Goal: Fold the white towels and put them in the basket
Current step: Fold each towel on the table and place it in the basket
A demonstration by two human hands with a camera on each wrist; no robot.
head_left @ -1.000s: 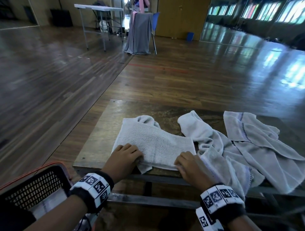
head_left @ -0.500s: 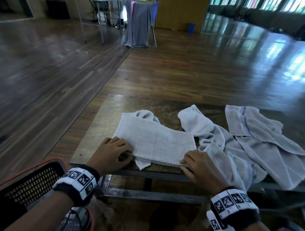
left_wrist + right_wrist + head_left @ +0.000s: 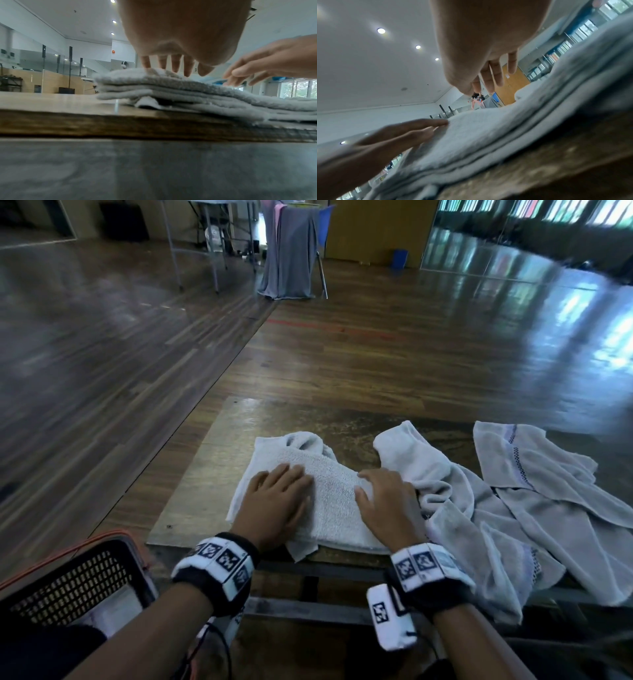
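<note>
A folded white towel (image 3: 330,491) lies in several layers on the wooden table (image 3: 212,474), near its front edge. My left hand (image 3: 274,498) lies flat on the towel's left half with straight fingers. My right hand (image 3: 383,501) rests palm down on its right half, fingers spread. The left wrist view shows the stacked layers of the towel (image 3: 171,89) under my left fingers (image 3: 176,63) and the right hand (image 3: 257,67) beside them. The right wrist view shows the towel (image 3: 488,129) and my left hand (image 3: 385,138). A black mesh basket (image 3: 68,580) with an orange rim stands at the lower left.
Two unfolded white towels lie to the right: a crumpled one (image 3: 455,508) against my right hand and one with a checked stripe (image 3: 548,484) at the table's right. Beyond is open wooden floor, with a draped chair (image 3: 291,251) and a folding table far back.
Both hands left the towel's near corners and moved forward on top of it, now lying flat. The towel has stayed in place.
</note>
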